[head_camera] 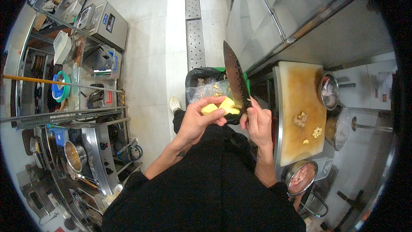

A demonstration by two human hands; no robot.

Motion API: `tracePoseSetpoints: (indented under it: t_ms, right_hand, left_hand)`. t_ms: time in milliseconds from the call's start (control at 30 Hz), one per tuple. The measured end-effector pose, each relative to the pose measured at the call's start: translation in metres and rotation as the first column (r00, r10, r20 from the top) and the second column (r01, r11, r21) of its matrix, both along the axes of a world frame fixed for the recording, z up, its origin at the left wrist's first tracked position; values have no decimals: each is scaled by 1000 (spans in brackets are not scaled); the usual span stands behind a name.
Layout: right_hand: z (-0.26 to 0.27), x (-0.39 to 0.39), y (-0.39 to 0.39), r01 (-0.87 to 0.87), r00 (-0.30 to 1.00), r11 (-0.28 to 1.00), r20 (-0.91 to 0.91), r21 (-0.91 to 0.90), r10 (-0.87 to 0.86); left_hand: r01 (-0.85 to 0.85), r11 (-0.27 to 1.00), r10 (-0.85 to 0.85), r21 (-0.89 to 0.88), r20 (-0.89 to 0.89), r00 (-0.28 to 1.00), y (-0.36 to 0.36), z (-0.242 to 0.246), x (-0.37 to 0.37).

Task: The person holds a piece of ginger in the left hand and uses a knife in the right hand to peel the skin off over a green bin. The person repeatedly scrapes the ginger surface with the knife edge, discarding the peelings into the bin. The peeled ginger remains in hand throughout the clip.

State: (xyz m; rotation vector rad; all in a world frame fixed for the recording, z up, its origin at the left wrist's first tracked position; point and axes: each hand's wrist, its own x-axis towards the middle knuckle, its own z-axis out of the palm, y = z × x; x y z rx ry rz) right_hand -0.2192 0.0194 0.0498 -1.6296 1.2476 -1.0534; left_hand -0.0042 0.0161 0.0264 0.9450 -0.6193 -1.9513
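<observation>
In my left hand (201, 117) is a knob of ginger (227, 105), its flesh mostly bare and yellow, with brownish skin at the end toward the blade. My right hand (259, 124) grips a large kitchen knife (235, 71) near its heel, blade pointing up and away from me. The blade's lower part is beside the ginger; whether they touch I cannot tell. Below both hands stands a bin lined with a black bag (194, 75), with clear plastic (202, 93) and yellow scraps inside.
On my right, a cutting board (293, 87) bears unpeeled ginger (301, 120), garlic cloves (317, 132) and a small yellow piece (305, 141). Metal bowls (329, 91) line its far side; a metal pot (301, 177) holds raw meat. Shelves and a stove (99, 158) stand left.
</observation>
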Motion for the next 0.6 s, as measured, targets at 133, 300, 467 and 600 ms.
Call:
tracePoseSetpoints:
  t_ms: [133,300,467,600]
  right_hand:
    - [3,-3,-3,-72,997,995,8,74,72]
    - [9,-16,-9,-180,984,962,25,206,178]
    - [8,-23,-17,-291,955,926,5,241,298]
    - [8,-23,-21,-346,934,903,3,254,357]
  left_hand:
    - [30,999,-30,15,-39,999,-1,1,-2]
    - [74,997,-74,-8,-12,997,-8,-6,2]
    - [208,976,-204,-58,77,976,-20,-10,13]
    - [308,951,-300,-36,146,943,-30,-5,20]
